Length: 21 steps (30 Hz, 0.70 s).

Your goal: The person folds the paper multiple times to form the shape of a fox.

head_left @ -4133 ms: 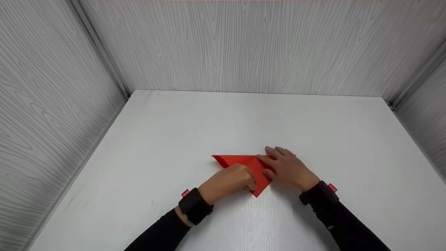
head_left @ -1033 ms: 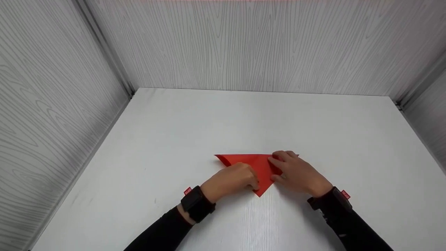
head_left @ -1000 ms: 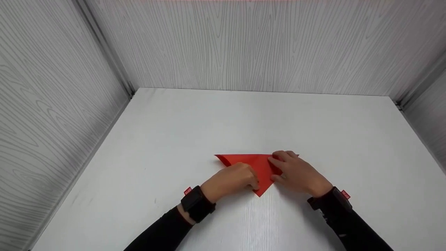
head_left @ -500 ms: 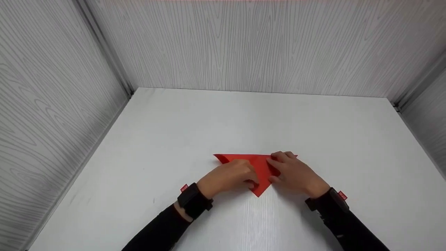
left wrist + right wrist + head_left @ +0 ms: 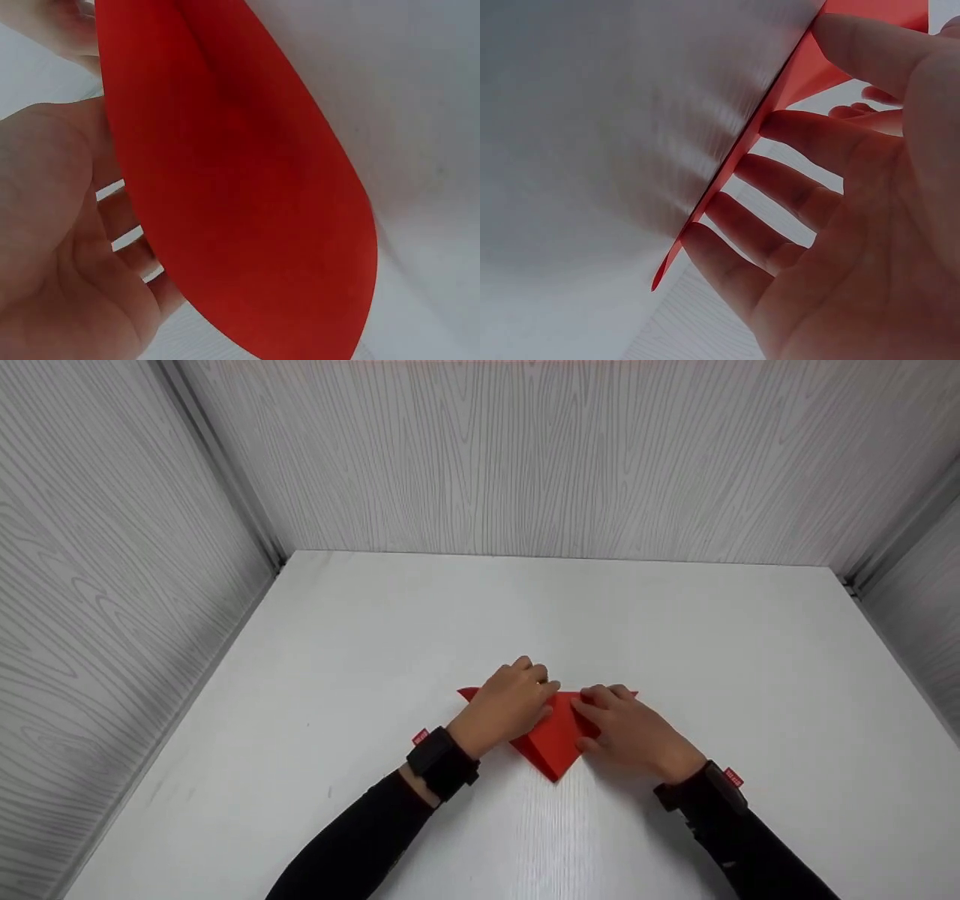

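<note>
A folded sheet of red paper (image 5: 556,742) lies on the white table, its straight edge at the back and a point toward me. Over its left half reaches my left hand (image 5: 507,701), fingers bent loosely near the back edge. In the left wrist view a raised paper flap (image 5: 247,202) bulges up and partly hides that hand's fingers. My right hand (image 5: 626,729) rests on the right half. The right wrist view shows its spread fingertips (image 5: 727,206) pressing along the paper (image 5: 810,71).
The white tabletop (image 5: 420,622) surrounds the paper. Wood-grained panels stand at the back (image 5: 525,457), on the left (image 5: 97,607) and on the right (image 5: 911,607). Each wrist wears a black band, such as the left wristband (image 5: 442,763).
My left hand has left the paper's near point and moved up toward the back edge, its fist loosening. The near-left flap now shows. My right hand slid slightly right earlier and stays on the paper.
</note>
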Available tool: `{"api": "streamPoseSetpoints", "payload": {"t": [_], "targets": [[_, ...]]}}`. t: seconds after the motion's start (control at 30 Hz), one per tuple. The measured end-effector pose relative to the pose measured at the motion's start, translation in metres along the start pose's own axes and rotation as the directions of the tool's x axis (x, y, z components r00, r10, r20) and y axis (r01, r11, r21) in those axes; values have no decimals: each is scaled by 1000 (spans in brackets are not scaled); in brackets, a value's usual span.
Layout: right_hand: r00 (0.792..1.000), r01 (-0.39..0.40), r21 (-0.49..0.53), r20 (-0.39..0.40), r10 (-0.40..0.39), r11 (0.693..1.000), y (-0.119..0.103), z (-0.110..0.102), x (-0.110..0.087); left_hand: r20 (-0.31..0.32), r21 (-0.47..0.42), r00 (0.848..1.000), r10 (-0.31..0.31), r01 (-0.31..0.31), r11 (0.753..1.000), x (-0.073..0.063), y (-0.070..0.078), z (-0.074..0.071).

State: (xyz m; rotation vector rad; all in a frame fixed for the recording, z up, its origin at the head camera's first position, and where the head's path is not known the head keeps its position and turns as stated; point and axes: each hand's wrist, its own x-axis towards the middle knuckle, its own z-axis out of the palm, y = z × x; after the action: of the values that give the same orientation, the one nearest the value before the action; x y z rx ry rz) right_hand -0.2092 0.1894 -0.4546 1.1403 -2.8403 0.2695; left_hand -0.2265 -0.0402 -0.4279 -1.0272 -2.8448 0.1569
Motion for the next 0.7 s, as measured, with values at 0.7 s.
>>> {"api": "streamPoseSetpoints", "payload": {"t": [0.7], "targets": [[999,-31,-5,26,31,1000,-2,-1,0,72,-24,997,-37,38,999,-4,-1,17]]}}
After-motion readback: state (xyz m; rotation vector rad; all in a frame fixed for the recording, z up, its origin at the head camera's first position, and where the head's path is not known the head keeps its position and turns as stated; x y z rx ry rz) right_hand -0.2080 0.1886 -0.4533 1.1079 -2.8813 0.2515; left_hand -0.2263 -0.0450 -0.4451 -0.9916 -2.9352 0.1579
